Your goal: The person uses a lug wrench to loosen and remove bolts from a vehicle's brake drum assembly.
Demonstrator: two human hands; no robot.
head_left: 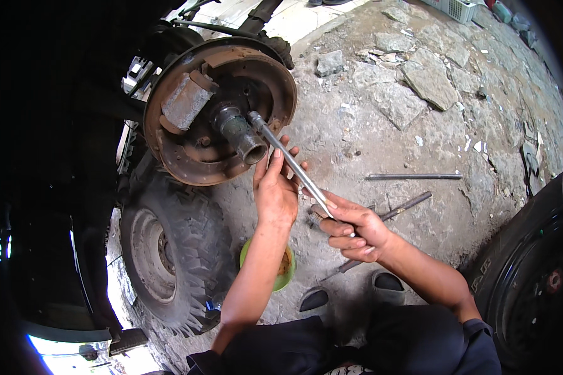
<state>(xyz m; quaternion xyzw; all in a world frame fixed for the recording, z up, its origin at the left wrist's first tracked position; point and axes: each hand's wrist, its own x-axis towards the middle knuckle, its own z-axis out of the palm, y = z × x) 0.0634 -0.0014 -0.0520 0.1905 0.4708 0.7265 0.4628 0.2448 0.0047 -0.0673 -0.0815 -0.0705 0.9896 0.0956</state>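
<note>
A rusty round brake backing plate (222, 172) faces me at the upper left. A worn brake shoe (189, 102) sits on its left side, and a hollow axle spindle (236, 132) sticks out of its middle. My right hand (360, 232) is closed round the lower end of a long silver socket wrench (300, 174). The wrench slants up to the left, its socket end close against the plate just right of the spindle. My left hand (276, 195) is beside the spindle with fingers stretched up behind the wrench shaft; whether they touch it, I cannot tell.
A knobby tyre (197, 250) stands below the plate, with a green bowl (283, 269) beside my left forearm. On the dirt floor lie a metal bar (414, 177) and a dark rod (410, 204). Another wheel (513, 281) is at right; broken stone slabs (428, 78) lie behind.
</note>
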